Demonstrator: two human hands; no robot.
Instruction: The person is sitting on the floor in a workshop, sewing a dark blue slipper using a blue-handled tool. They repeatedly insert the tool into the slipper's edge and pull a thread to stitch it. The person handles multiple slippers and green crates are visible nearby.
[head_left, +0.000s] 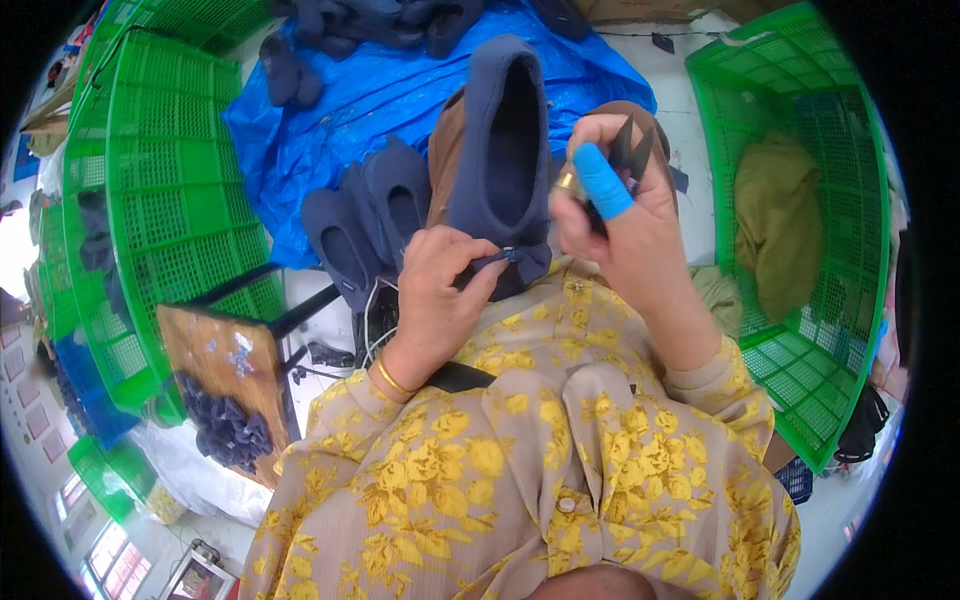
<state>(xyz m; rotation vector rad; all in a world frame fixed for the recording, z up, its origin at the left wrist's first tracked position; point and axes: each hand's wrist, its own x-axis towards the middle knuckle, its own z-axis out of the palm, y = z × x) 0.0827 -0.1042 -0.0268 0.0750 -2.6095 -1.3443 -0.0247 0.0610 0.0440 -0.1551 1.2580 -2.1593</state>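
A navy fabric slip-on shoe (pixel 467 150) lies on my lap with its opening upward and its toe end away from me. At the near end of it sits a dark fabric bow (pixel 534 266) with a small shiny ornament (pixel 511 254) at its middle. My left hand (pixel 440 290) pinches this bow between thumb and fingers. To the right of the shoe, my right hand (pixel 640 215) is closed around dark-bladed snips (pixel 630 150), blades pointing up and away. Blue tape (pixel 603 182) wraps one finger. A brass-coloured piece (pixel 569 183) shows by the fingertips; I cannot make out what it is.
More navy shoes (pixel 340 240) rest left of my lap, others on a blue plastic sheet (pixel 390 85) ahead. Green crates (pixel 170 130) stand left; another crate (pixel 800 70) at right holds olive cloth (pixel 780 220). A wooden stool (pixel 200 335) at left bears dark bows (pixel 225 425) and small ornaments.
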